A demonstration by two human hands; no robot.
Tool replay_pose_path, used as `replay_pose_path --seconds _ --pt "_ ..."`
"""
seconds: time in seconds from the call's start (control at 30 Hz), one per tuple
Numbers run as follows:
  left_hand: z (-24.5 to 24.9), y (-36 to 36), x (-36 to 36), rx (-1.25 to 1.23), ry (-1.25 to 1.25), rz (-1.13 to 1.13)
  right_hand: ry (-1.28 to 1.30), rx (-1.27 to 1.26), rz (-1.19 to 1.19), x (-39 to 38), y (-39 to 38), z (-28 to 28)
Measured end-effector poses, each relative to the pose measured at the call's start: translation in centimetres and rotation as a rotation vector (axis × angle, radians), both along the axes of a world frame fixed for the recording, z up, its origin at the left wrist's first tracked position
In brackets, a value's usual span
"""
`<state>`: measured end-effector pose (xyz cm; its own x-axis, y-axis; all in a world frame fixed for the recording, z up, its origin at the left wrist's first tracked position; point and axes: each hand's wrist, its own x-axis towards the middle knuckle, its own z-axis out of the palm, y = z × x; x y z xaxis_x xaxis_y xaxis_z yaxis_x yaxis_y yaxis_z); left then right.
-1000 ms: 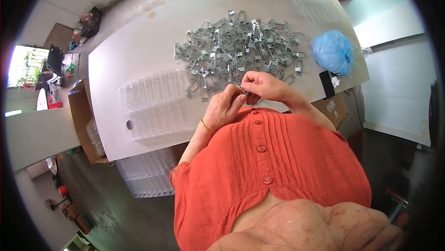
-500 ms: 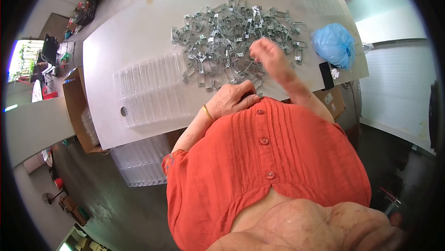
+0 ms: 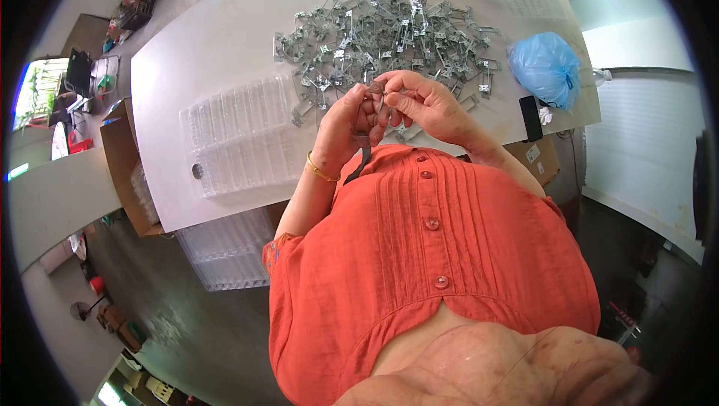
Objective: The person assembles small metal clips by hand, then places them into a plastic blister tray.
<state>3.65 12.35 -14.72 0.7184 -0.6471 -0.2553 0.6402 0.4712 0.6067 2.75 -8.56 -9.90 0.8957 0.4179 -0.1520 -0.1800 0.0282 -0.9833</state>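
Observation:
My left hand [image 3: 343, 125], with a gold bangle at the wrist, is closed, fingers curled, at the near edge of a heap of metal brackets [image 3: 408, 28]. My right hand [image 3: 433, 108] meets it from the right, thumb and index finger pinched. Between the fingertips of both hands is a small metal bracket [image 3: 381, 96], mostly covered by the fingers. A dark strap [image 3: 360, 163] hangs below my left palm against the red shirt; where its upper end goes is hidden. The heaped brackets look silvery, with thin wire loops.
Left of the heap lies a clear plastic tray [image 3: 243, 136] with ribbed slots. More clear trays [image 3: 225, 256] are stacked below the table edge. On the right are a tied blue bag [image 3: 545, 69] and a black phone [image 3: 530, 118]. Cardboard boxes [image 3: 127, 166] stand beside the table [image 3: 161, 204].
My left hand has risen from the table edge and turned palm inward, showing the dark strap. My right hand has come from over the heap to meet it, with a metal bracket now between them.

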Motion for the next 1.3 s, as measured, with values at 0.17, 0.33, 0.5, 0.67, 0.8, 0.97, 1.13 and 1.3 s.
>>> replay_pose_path --seconds 0.17,0.33,0.5,0.67,0.8,0.97,1.13,1.3 --pt "0.7 -1.0 -0.2 0.023 0.027 0.021 -0.022 0.016 0.018 0.3 0.1 -0.6" --pt "0.7 -0.6 -0.3 0.02 0.011 0.019 0.011 0.153 -0.057 0.2 0.4 -0.4" --pt "0.2 -0.3 -0.5 0.159 -0.072 0.031 -0.108 0.06 -0.183 0.8 -0.3 -1.4" --pt "-0.4 0.9 -1.0 0.226 -0.094 0.003 -0.149 0.041 -0.222 1.0 -0.1 -1.1" --pt "0.1 2.2 -1.1 0.237 -0.089 -0.004 -0.172 0.016 -0.208 0.6 0.6 -1.5" --pt "0.1 3.5 -1.7 0.253 -0.197 -0.01 -0.271 -0.02 -0.168 0.4 1.4 -1.5" --pt "0.3 4.8 -2.3 0.276 -0.276 -0.045 -0.293 -0.057 -0.123 0.4 2.4 -2.0" --pt "0.8 5.0 -2.9 0.277 -0.238 0.027 -0.203 -0.061 -0.093 0.1 3.9 -2.2"
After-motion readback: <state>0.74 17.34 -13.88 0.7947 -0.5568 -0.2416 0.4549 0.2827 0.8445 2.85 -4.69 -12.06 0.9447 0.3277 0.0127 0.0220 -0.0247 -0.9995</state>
